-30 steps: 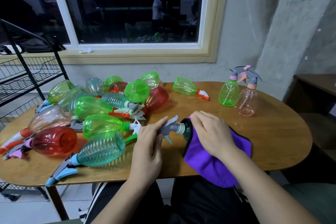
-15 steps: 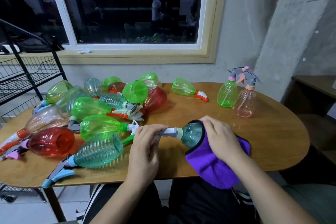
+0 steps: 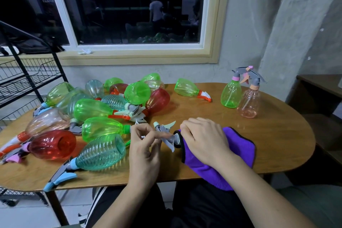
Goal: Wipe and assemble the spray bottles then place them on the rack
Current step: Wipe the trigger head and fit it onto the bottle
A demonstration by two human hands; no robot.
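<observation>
A spray bottle lies at the table's front, its body wrapped in a purple cloth (image 3: pixel 238 150). Only its grey and pale-green trigger head (image 3: pixel 165 132) sticks out to the left. My right hand (image 3: pixel 203 139) grips the cloth-covered bottle from above. My left hand (image 3: pixel 146 144) pinches the trigger head with fingertips. A pile of several green, teal, red and clear spray bottles (image 3: pixel 96 116) lies on the left half of the table. Two upright bottles, one green (image 3: pixel 231 94) and one peach (image 3: pixel 249 102), stand at the back right.
The oval wooden table (image 3: pixel 277 135) holds one more green bottle (image 3: pixel 188 89) lying alone at the back centre. A black wire rack (image 3: pixel 22 79) stands at the left, beside the table. A window and wall are behind. A dark cabinet (image 3: pixel 323 89) is at the right.
The teal bottle body that showed half a second ago is now fully covered by the cloth. The trigger head has turned, its lever now pointing up. My left hand shifted its pinch.
</observation>
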